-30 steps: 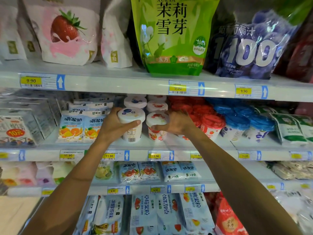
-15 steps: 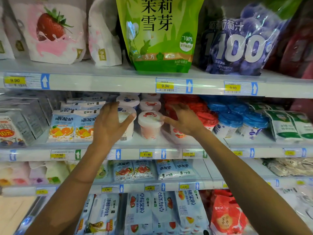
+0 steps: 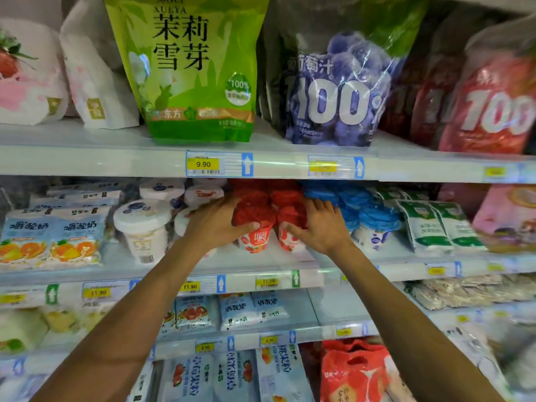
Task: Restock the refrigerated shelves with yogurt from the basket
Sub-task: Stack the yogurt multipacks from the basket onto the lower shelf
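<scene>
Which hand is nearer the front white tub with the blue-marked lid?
Left. The left hand holds a red-lidded cup just right of the white tub; the right hand is farther right, on the neighbouring red-lidded cup.

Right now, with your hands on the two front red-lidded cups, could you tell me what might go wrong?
1. The left hand and right hand grip the left red-lidded cup and right red-lidded cup near the lids; squeezing could pop a lid.
2. The rows are packed tight; a shove may topple the blue-lidded cups beside them.
</scene>
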